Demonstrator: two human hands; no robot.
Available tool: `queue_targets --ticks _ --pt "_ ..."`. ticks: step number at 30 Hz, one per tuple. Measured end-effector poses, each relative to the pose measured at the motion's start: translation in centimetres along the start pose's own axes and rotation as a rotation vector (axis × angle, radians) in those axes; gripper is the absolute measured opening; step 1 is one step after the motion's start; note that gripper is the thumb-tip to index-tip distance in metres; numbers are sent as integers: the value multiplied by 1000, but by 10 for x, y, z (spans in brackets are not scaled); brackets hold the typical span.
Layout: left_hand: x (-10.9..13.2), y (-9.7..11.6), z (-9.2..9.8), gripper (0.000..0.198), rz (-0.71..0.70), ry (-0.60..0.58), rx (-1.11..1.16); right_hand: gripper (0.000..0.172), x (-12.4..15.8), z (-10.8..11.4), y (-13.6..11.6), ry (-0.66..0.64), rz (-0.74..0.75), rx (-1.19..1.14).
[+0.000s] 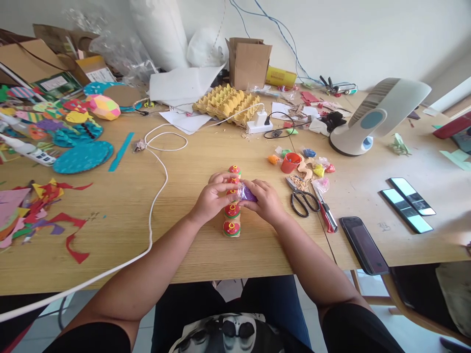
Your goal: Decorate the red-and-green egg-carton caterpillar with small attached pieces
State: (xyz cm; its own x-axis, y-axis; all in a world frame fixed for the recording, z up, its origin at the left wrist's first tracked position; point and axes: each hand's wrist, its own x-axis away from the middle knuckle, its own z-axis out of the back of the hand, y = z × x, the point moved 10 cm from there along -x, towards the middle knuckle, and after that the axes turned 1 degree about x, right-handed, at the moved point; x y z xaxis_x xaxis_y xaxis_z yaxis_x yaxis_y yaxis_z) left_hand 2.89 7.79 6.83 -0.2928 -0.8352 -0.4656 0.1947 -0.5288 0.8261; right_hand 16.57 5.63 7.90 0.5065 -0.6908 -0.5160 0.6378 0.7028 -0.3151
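Both hands meet over the middle of the table. In my right hand (268,200) is a small packet of purple modelling clay (248,193) in see-through plastic, gripped between thumb and fingers. My left hand (210,197) pinches the plastic at the packet's left end. Below them runs a straight row of several small craft pieces (232,228), pale brown at the base, with green rims and red tops bearing yellow loops. The hands partly hide the middle pieces of this row.
Right of the hands lie scissors (304,201), a red cutter knife (327,214), a red cup (290,163), clay packets (318,170) and phones (364,245). A white cable (162,189) crosses the left side. Yellow egg trays (228,104) and a white fan (375,117) stand behind.
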Motion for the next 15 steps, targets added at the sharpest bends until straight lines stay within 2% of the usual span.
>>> queue_targets --ticks 4,10,15 --pt "0 -3 -1 19 11 -13 -47 64 0 -4 -3 -48 25 47" --pt "2 -16 1 11 85 64 -78 58 -2 -6 -8 -69 37 130" --pt "4 -15 0 9 100 82 -98 59 -2 -5 -10 -62 37 181"
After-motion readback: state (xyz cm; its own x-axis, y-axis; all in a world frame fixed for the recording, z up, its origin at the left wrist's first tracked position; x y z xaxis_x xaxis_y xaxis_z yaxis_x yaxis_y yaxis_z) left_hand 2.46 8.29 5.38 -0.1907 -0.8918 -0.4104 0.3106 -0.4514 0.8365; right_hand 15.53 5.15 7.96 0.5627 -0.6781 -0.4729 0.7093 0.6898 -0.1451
